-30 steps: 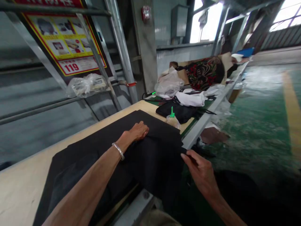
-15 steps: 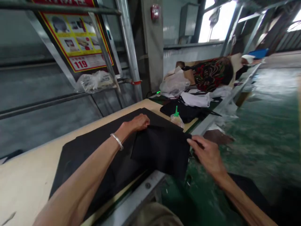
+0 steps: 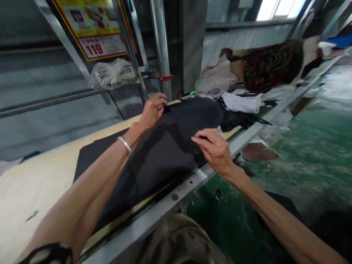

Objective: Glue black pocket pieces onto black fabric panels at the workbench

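A black fabric piece (image 3: pixel 196 112) is held up above the board, its far part spread away from me. My left hand (image 3: pixel 155 110) pinches its near left corner between bent fingers. At its right edge my right hand (image 3: pixel 216 148) is closed, thumb against forefinger, on the same piece. Below lies a larger dark fabric sheet (image 3: pixel 162 154), flat on the pale board (image 3: pixel 24 194), with a shadow across it. The held piece and my right hand hide most of what stands behind them.
A metal rail (image 3: pixel 176 198) edges the worktable in front of me. Farther along lie white cloth (image 3: pixel 242 102), clear plastic bags (image 3: pixel 216 80) and a patterned dark roll (image 3: pixel 273 68). Metal frame posts (image 3: pixel 161 47) rise at the back left. Brown scrap (image 3: pixel 260 151) lies at right.
The black fabric piece has swung up and away from me, from hanging over the table edge to above the board. My left hand has risen; my right has come inward. The view has shifted.
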### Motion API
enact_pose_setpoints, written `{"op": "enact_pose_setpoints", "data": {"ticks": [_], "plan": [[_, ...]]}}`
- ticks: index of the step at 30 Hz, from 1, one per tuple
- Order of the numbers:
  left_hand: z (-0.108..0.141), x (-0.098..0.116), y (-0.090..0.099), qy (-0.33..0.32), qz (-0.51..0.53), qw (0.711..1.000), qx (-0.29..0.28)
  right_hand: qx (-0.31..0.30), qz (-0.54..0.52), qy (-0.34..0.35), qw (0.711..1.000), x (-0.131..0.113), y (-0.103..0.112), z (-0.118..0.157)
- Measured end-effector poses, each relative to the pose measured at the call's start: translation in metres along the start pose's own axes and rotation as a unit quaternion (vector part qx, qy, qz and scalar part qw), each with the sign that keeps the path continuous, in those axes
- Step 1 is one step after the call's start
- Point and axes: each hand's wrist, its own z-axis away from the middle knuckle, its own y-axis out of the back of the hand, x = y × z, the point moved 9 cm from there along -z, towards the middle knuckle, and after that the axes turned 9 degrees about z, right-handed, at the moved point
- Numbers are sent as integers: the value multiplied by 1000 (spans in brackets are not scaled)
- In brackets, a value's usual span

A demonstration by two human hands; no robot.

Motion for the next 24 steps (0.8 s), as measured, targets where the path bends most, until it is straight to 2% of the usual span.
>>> {"op": "enact_pose_setpoints", "data": {"ticks": [3, 6, 9, 14, 19, 22, 24], "plan": [[59, -27, -43, 50, 11, 998, -25, -75, -8, 23, 997, -10, -55, 48], [90, -46, -64, 105, 17, 994, -37, -121, 15, 49, 991, -17, -77, 73], [98, -53, -66, 116, 15, 993, -35, -149, 37, 63, 986, -20, -80, 78], [103, -60, -68, 127, 1, 991, -47, -160, 47, 99, 981, -26, -79, 76], [115, -64, -82, 144, -14, 986, -81, -177, 62, 121, 975, -32, -82, 80], [119, -66, -90, 178, -23, 976, -121, -179, 72, 130, 973, -35, -82, 79], [119, -61, -85, 210, -41, 969, -120, -174, 77, 138, 972, -36, -81, 77]]}}
